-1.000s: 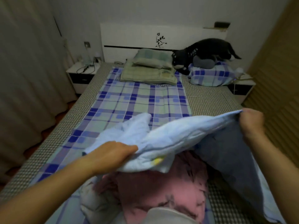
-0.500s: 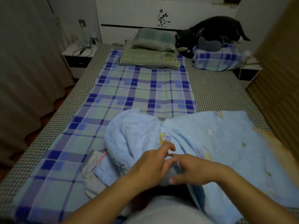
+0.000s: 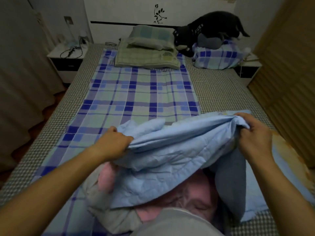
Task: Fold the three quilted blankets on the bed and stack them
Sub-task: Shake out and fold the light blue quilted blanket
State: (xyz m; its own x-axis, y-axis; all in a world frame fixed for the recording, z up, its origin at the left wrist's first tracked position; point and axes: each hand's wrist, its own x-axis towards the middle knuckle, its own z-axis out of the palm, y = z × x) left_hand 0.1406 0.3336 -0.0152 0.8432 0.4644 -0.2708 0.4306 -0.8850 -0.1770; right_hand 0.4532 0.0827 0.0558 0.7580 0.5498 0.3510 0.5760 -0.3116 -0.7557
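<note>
A light blue quilted blanket (image 3: 170, 160) hangs lifted over the near end of the bed (image 3: 219, 92). My left hand (image 3: 112, 143) grips its edge on the left. My right hand (image 3: 254, 133) grips a bunched edge on the right, about level with the left. Under the lifted blue blanket lies a crumpled pink quilted blanket (image 3: 192, 196), partly hidden. A grey-white blanket (image 3: 110, 213) is bunched at the near left, beside the pink one.
A blue-and-green plaid sheet (image 3: 136, 96) covers the bed's middle. Green pillows (image 3: 150, 48) and a plaid pillow (image 3: 216, 57) with a black plush toy (image 3: 208, 31) lie at the headboard. A nightstand (image 3: 66, 60) stands at the left, a wooden wardrobe (image 3: 289, 65) at the right.
Both hands were close together on the flat blue blanket. They have moved apart and lifted its edge, which uncovers the pink blanket beneath.
</note>
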